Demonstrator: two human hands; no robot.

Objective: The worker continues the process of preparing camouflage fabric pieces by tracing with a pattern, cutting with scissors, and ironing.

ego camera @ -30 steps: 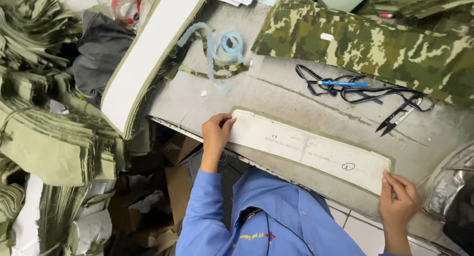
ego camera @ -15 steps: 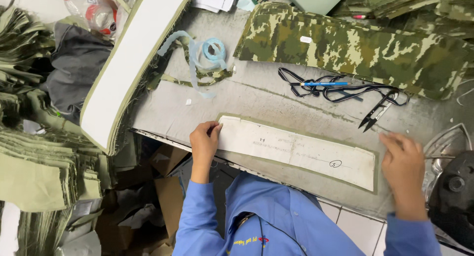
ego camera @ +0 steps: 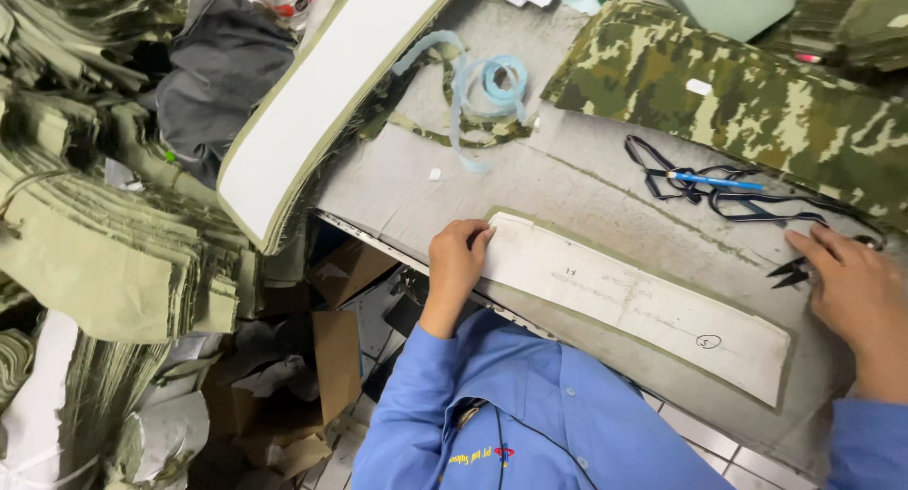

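Observation:
A long white paper pattern strip (ego camera: pixel 634 306) lies on an olive fabric piece along the near edge of the grey table (ego camera: pixel 530 173). My left hand (ego camera: pixel 456 261) presses down on the strip's left end with bent fingers. My right hand (ego camera: pixel 851 282) hovers past the strip's right end, fingers spread, close to small black thread snips (ego camera: pixel 793 272). It holds nothing. A blue pen (ego camera: pixel 714 181) rests on a tangle of black cord (ego camera: pixel 733 192) behind the strip.
Camouflage fabric (ego camera: pixel 757 102) lies across the back right. A tall stack of white-topped olive strips (ego camera: pixel 326 83) leans at the table's left. Light blue tape (ego camera: pixel 492 78) is coiled at the back. Piles of olive cut pieces (ego camera: pixel 104 235) fill the left side.
My right hand has left the strip's right end and moved up toward the snips. My left hand stays on the left end. The view has shifted right.

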